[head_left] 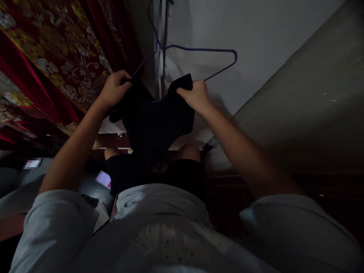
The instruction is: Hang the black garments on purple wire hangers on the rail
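Observation:
A black garment point(156, 121) hangs stretched between my two hands in front of my knees; its exact kind is hard to make out in the dim light. My left hand point(116, 89) pinches its upper left part, beside the curtain. On the other side my right hand point(196, 96) grips the upper right part, thumb over the cloth. A purple clothes hanger point(199, 49) sits behind and above the garment, its right arm bare and part of its lower bar hidden by the cloth. The hanger's neck is at a metal pole point(160, 64).
Red curtains point(54, 49) with gold and silver embroidery hang at the left. A pale wall point(213, 22) stands behind the pole, with a large grey-green surface point(298, 98) sloping along the right. A lit phone point(103, 179) lies low on the left, near a dark flat object point(90, 200).

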Motion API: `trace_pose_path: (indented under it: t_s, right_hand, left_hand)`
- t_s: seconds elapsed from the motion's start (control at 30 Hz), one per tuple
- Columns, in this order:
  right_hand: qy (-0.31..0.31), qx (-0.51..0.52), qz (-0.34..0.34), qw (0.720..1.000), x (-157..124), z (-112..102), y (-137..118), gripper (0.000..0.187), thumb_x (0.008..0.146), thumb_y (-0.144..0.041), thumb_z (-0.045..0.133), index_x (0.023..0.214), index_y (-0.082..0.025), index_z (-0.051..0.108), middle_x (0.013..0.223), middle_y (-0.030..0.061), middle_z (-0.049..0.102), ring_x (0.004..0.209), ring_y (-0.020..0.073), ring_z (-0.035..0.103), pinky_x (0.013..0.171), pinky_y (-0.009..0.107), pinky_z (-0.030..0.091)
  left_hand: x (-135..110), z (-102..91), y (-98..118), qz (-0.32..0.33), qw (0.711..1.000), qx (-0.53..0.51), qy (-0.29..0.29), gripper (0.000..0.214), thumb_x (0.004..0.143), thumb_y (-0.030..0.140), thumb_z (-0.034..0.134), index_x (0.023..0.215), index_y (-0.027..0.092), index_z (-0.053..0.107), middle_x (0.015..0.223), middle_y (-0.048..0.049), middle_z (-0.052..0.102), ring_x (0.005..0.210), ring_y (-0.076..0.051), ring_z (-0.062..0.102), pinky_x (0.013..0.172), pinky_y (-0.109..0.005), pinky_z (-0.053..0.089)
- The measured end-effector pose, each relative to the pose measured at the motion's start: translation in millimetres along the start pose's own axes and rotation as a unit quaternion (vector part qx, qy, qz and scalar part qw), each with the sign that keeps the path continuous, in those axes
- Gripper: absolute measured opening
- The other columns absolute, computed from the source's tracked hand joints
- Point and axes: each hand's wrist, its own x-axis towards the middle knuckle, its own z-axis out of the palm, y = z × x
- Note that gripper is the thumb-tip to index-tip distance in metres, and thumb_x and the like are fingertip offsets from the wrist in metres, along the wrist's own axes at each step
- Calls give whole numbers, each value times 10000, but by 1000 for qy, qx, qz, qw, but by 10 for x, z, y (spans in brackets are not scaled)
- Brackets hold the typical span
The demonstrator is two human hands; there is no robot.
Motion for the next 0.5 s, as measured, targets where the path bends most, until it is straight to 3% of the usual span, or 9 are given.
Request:
trace_pose_path:
  t_s: [0.1,0.17,0.23,0.27,0.33,0.4,0.47,0.5]
  right_hand:
    - [9,1,-22,1000,-38,-70,-41,318,770,-93,752,669,-238,487,623,-18,499,738,183,581,612,294,460]
    - [74,0,-81,994,-12,-205,-80,297,748,-29,755,833,-239,563,885,29,650,990,221,626,802,332,514]
    - [151,-15,-123,981,61,-393,-118,388,747,22,747,995,-228,583,1183,76,652,1185,213,580,951,330,480]
    - [165,-32,-118,979,109,-495,-136,364,764,25,741,995,-212,588,1210,91,639,1179,199,579,952,313,464]
    - [131,-84,-62,986,204,-693,-176,221,812,-14,731,810,-182,587,973,65,641,936,152,601,808,281,444]
    - [63,-120,4,991,275,-859,-219,364,847,-74,726,594,-186,490,672,-18,490,648,81,461,643,280,362]
    - [12,-91,53,994,320,-973,-249,426,868,-96,719,543,-177,457,577,-55,396,547,47,362,576,281,311]
    - [-10,-58,72,996,337,-1005,-249,393,886,-91,703,566,-165,488,574,-54,420,531,42,378,561,272,321]
  left_hand:
    - [78,80,57,-1,992,-126,16,616,647,-288,510,1011,175,690,867,24,709,961,-181,581,1175,-345,350]
    - [106,69,56,6,996,-94,-2,638,652,-292,500,1052,164,699,964,15,735,1049,-194,582,1212,-356,313]
    - [122,21,47,33,999,-13,-23,576,691,-271,528,1040,150,708,1104,-11,725,1164,-213,553,1234,-365,282]
    - [128,-7,42,46,998,24,-30,546,716,-256,547,1049,146,706,1148,-23,708,1196,-222,538,1240,-372,275]
    - [137,-61,26,60,995,78,-23,494,768,-217,588,1070,159,690,1154,-36,673,1187,-231,524,1240,-394,275]
    - [144,-104,-3,65,991,119,2,412,826,-150,634,1057,190,669,1125,-42,637,1157,-239,507,1234,-420,282]
    - [154,-135,-41,57,985,156,34,302,883,-50,682,1043,204,647,1072,-48,616,1098,-243,505,1209,-447,307]
    - [164,-141,-56,48,983,170,50,251,908,9,705,1051,202,636,1037,-48,610,1052,-241,510,1186,-457,328]
